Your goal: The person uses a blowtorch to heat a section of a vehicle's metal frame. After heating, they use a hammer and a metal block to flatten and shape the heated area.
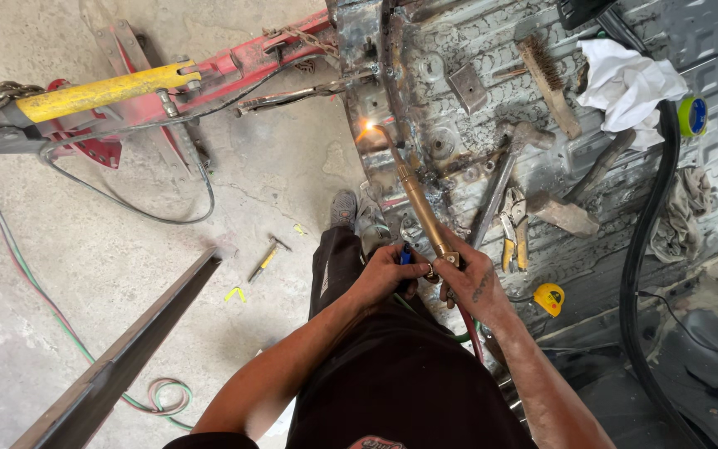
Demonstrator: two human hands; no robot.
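So the biggest thing here is the rusty, scorched metal floor pan (492, 50), laid out flat with tools scattered all over it, and next to it on the concrete floor (68, 283) a red frame rig (243, 62) with a yellow-handled ram (97, 93) and chain. On the pan there's a wire brush (548, 81), a white rag (625, 83), a couple of hammers (504, 170), pliers (513, 229) and a yellow tape measure (548, 298). The main thing is the brass torch (415, 193), a long stiff tube angled up from the hands to a lit tip (369, 129) glowing right against the pan's edge. Left hand (386, 274) is curled shut around the valve end, the right hand (474, 278) is wrapped closed on the body just beside it. I'd guess it's solid and a bit tail-heavy from the red and green hoses (469, 333) dragging off the back, not fragile but the front half will be hot, so the rear handle by the valves is the only sane place to grip.
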